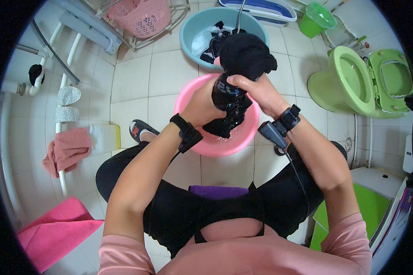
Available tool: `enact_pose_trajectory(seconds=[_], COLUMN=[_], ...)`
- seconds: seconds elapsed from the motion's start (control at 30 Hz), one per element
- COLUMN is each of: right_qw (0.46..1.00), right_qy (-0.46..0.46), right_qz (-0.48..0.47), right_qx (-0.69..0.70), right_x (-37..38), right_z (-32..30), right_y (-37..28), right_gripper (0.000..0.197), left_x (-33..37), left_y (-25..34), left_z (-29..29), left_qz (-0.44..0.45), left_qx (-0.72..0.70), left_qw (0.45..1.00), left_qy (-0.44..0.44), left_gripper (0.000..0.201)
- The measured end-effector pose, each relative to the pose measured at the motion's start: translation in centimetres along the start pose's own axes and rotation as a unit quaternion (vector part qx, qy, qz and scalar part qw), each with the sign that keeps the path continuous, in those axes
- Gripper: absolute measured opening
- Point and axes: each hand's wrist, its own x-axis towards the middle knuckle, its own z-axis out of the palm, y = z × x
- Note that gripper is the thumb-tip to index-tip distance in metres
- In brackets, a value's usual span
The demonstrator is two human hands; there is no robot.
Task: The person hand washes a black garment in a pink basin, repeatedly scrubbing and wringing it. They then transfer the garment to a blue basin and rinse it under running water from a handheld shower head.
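A soaked, dark black garment [248, 55] is bunched between my two hands over a pink basin [222, 150]. My left hand [203, 104] grips the garment from the left, its fingers partly hidden behind the cloth. From the right, my right hand [261, 93] clasps the same cloth, thumb across its front. Its upper part bulges above my hands, and a glistening wet end hangs down into the basin, where some water shows. Which kind of garment it is, I cannot tell. Just beyond stands a blue basin [188, 35] holding black cloth and sudsy water.
A metal hose [240, 16] reaches into the blue basin. Pink laundry basket [144, 18] stands far left, green bucket [315, 20] far right, green toilet [348, 80] at right. A towel [70, 149] hangs on a white pipe at left. Purple cloth [218, 191] lies between my legs.
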Motion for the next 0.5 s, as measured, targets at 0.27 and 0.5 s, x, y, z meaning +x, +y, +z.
enact_pose_trajectory(seconds=[0.27, 0.5], right_qw=[0.977, 0.976], right_qy=[0.043, 0.042], right_qz=[0.14, 0.111], right_qx=[0.156, 0.183], right_x=[-1.0, -1.0], right_z=[0.3, -1.9], right_y=[1.9, 4.5], right_gripper=[0.043, 0.036], left_x=[-1.3, -2.6], left_y=[-1.2, -1.9], left_z=[0.1, -2.3], left_qz=[0.058, 0.105], left_qx=[0.004, 0.084], left_qw=[0.998, 0.99], left_qy=[-0.008, 0.038], left_gripper=[0.091, 0.088])
